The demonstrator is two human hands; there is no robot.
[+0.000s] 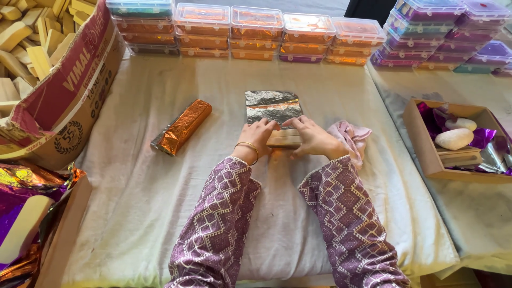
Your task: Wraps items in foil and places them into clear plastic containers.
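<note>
Okay, head view: both hands work mid-tabletop on a white cloth (160,213). Left hand (257,136) and right hand (312,137) press down side by side on a pale wooden block (284,140), fingers bent over its top edge, pinning a sheet of silver foil (272,105) that lies flat just behind the block. Fingers curled tight, gripping foil edge against block. A pink rag (349,136) touches the right wrist. Left of the hands, apart from them, lies a block wrapped in orange foil (182,127). Back edge: row of stacked plastic boxes (256,32). Far left, a cardboard carton (64,101) full of bare wooden blocks. Right, an open box (426,154) holding purple foil and white stones.
</note>
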